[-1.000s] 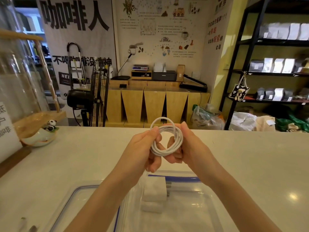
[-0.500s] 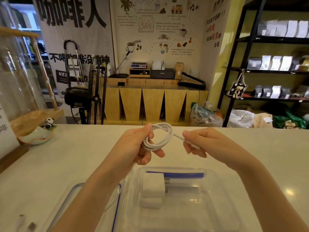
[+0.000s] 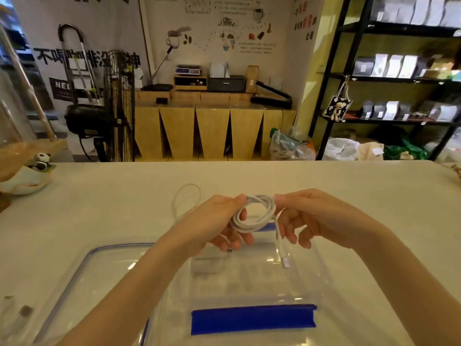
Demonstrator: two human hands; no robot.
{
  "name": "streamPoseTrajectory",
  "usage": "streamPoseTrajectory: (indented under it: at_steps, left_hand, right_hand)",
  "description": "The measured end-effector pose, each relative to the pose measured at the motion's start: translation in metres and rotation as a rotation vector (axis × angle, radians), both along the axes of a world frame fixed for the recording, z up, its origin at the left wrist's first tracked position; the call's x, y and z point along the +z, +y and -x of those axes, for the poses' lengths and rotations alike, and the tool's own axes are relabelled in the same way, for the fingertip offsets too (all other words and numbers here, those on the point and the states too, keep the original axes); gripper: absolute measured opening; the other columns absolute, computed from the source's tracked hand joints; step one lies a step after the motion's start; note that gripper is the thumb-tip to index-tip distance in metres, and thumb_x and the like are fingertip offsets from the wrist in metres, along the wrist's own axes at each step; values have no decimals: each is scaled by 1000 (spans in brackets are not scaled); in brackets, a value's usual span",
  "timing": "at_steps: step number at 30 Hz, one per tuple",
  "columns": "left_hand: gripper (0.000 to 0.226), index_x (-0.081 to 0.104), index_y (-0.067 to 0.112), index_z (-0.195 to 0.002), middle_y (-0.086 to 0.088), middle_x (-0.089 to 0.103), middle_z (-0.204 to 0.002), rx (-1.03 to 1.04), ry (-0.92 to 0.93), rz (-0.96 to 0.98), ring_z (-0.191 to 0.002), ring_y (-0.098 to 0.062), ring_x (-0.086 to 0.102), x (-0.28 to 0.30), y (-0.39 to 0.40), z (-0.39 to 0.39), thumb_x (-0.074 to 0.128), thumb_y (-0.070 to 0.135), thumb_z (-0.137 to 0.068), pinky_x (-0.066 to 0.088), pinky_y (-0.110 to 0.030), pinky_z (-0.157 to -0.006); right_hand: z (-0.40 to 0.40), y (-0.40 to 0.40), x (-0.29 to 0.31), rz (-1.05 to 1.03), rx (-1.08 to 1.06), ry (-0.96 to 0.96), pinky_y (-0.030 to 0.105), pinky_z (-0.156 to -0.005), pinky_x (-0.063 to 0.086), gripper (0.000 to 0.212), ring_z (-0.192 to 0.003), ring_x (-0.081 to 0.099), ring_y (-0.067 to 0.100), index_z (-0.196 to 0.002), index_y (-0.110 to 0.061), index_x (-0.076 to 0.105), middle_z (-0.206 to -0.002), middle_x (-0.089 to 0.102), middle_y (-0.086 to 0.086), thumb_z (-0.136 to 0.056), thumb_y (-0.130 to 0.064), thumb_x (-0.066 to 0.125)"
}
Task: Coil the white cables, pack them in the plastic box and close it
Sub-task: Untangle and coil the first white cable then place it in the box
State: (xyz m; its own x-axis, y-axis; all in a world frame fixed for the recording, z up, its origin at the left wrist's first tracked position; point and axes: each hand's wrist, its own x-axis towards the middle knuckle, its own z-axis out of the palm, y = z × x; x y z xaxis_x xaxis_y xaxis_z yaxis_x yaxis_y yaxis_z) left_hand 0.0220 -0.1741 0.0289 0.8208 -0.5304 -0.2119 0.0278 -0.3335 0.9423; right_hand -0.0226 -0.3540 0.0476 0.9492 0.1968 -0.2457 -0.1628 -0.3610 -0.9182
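Pale, smooth desk (image 3: 349, 186) lies bare toward twelve o'clock; above the clear plastic box (image 3: 252, 278) hangs the coiled white cable (image 3: 254, 216), pinched by left hand (image 3: 212, 226) and right hand (image 3: 306, 218) fingers, plug dangling toward six. Blue-rimmed lid (image 3: 82, 270) lies at nine. Wall sign reads "NEL".

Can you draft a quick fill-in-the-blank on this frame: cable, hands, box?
1. The coiled white cable is held by ____ hands.
2. Its loose plug end hangs down over the open plastic ____.
3. The clasp on the box's near side is ____ in colour.
4. A second white cable lies on the ____, beyond the left hand.

Missing words: both; box; blue; counter
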Motion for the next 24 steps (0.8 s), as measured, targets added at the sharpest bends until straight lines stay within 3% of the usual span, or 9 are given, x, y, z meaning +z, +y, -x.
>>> streamPoseTrajectory:
  at_steps: [2, 6, 11, 13, 16, 18, 21, 22, 24]
  left_hand:
    - [40, 51, 12, -72, -9, 68, -62, 6, -46, -74, -38, -11, 52, -7, -5, 3, 31, 38, -95, 39, -16, -36]
    - [38, 53, 11, -77, -8, 67, -62, -46, -49, -190, -36, -9, 53, -16, -11, 6, 32, 36, -95, 39, -16, -36]
    - [30, 49, 10, -88, -8, 66, -62, -144, -11, -397, -38, -12, 57, -20, -25, 8, 33, 34, -94, 41, -16, -35]
    - [30, 50, 5, -90, -10, 66, -61, -172, -11, -455, -37, -13, 58, -21, -32, 7, 35, 30, -93, 43, -16, -35]
    - [31, 48, 3, -77, -14, 67, -59, -230, -67, -572, -37, -14, 56, -25, -44, 9, 32, 24, -92, 43, -15, -37]
    - [32, 47, 5, -69, -17, 66, -62, -248, -137, -683, -36, -13, 52, -29, -51, 10, 31, 21, -92, 44, -17, -41]
    - [32, 50, 6, -67, -23, 71, -87, -277, -240, -827, -39, -13, 47, -37, -57, 6, 33, 16, -92, 40, -21, -45]
    - [29, 54, 5, -72, -22, 71, -89, -299, -255, -872, -43, -14, 47, -40, -59, 4, 35, 15, -92, 40, -22, -47]
    - [24, 59, 1, -94, -14, 64, -70, -333, -246, -953, -46, -15, 47, -43, -62, 1, 38, 14, -93, 43, -25, -52]
  right_hand:
    - [2, -4, -5, 43, -25, 29, 21, -43, 47, 57, -56, 59, 17, -95, -5, 67, -72, 69, 12, -63, -51, 62]
    - [5, -6, -10, 136, -50, 84, 19, -39, 44, 29, -53, 58, 16, -90, -1, 67, -72, 69, 12, -85, -28, 57]
    - [2, -4, -9, 410, -108, 54, 16, -32, 33, 26, -39, 50, 14, -82, 7, 66, -70, 71, 19, -84, -13, 50]
    - [-1, 0, -10, 573, -99, 49, 15, -30, 33, 27, -33, 48, 12, -78, 9, 65, -61, 69, 16, -84, -9, 46]
    - [-6, 10, -14, 821, -80, 49, 15, -32, 34, 22, -22, 40, 8, -65, 1, 54, -43, 56, 7, -84, -4, 44]
    - [-9, 17, -18, 929, -58, 48, 17, -37, 36, 28, -28, 42, 10, -58, -6, 44, -45, 55, 7, -86, -3, 46]
    - [-12, 24, -21, 1059, -38, 36, 18, -42, 37, 32, -42, 47, 13, -56, -8, 40, -61, 61, 12, -85, 1, 51]
    - [-12, 27, -21, 1097, -35, 13, 20, -46, 39, 27, -52, 53, 17, -60, -6, 43, -65, 57, 11, -85, 2, 52]
    - [-11, 32, -21, 1171, -37, -28, 24, -60, 41, 6, -83, 60, 25, -86, -1, 55, -83, 56, 11, -84, 4, 51]
